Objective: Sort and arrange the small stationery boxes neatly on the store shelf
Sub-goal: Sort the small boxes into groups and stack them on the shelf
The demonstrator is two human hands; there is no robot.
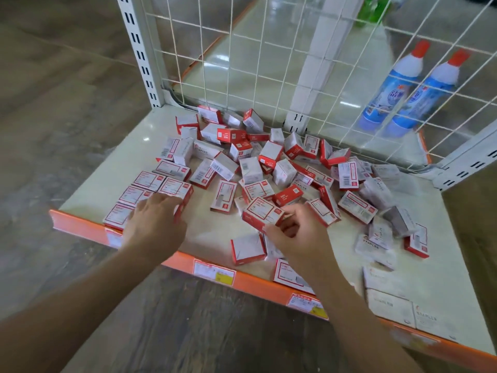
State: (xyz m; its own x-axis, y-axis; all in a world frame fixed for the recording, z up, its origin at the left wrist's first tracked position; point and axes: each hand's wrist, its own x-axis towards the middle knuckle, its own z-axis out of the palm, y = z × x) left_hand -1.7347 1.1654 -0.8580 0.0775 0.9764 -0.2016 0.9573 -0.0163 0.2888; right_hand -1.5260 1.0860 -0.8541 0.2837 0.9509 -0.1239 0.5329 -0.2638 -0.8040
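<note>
Item: small stationery boxes (pixel 269 168), red-and-white card, some marked "STAPLES", barcode labels on several faces. Location: strewn over the pale shelf (pixel 215 232), thickest at the centre of the frame, thinner toward the right edge; a few lie flat along the lower right.

Arranged so far: we count a short neat block (pixel 150 188) of flat boxes at centre left, just behind the orange shelf lip (pixel 80 224).

Left hand (pixel 154 224): fingers spread and lying flat on the near end of that block, pressing rather than gripping.

Right hand (pixel 295 232): fingers curled, pinching one box (pixel 262 214) by its near edge, lifted and tilted above the shelf.

Handling note, as we judge it: turn the held box label-up to match the block, set it touching the last one, and steady the row with the left hand so nothing slides.

Also present: white wire grid (pixel 269 63) behind; two blue bottles (pixel 411 87) beyond it, upper right.
</note>
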